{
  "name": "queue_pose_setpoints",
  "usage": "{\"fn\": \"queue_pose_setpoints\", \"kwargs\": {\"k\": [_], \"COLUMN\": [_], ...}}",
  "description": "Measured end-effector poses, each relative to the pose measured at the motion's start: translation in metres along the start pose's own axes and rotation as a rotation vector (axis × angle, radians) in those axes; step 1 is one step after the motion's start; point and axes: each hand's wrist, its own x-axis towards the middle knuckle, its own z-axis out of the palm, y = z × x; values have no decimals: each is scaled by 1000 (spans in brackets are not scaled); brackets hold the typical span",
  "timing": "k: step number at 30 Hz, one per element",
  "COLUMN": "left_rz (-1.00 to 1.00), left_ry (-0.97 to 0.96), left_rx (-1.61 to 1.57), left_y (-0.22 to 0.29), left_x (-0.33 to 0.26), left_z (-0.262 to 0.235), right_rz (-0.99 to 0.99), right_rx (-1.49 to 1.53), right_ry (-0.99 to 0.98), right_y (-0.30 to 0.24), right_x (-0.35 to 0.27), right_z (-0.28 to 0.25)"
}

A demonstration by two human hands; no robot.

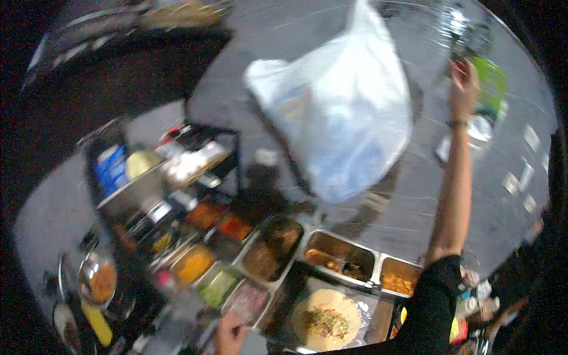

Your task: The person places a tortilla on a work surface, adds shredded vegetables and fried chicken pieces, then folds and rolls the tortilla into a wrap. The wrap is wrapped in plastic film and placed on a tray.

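Note:
My right arm stretches far out to the upper right. My right hand point(463, 89) is beside a green packet point(490, 83), its fingers smeared by motion, so any hold is unclear. My left hand point(229, 334) is low in the picture, just below a metal pan of pinkish chopped food point(248, 300). Blur hides what its fingers do. Between my arms, a round flatbread point(325, 297) lies on shiny foil point(368, 305), with a chopped, green-flecked filling point(329, 322) heaped on it.
Metal pans hold shredded greens point(219, 287), orange food point(194, 264), dark brown food point(271, 251) and orange-brown pieces point(397, 284). A large white plastic bag point(349, 112) stands beyond them. At left are a bowl of orange food point(100, 283) and a box with a blue packet point(112, 168).

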Motion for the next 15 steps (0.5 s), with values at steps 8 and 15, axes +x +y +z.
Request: {"fn": "queue_pose_setpoints", "kwargs": {"k": [8, 15], "left_rz": [-584, -727], "left_ry": [-793, -336], "left_rx": [-1375, -1144], "left_y": [118, 22], "left_x": [50, -47], "left_z": [6, -88], "right_rz": [626, -429], "right_rx": [663, 1161], "right_ry": [-939, -1039], "right_y": [-231, -472], "right_x": [-313, -482], "right_z": [-112, -89]}}
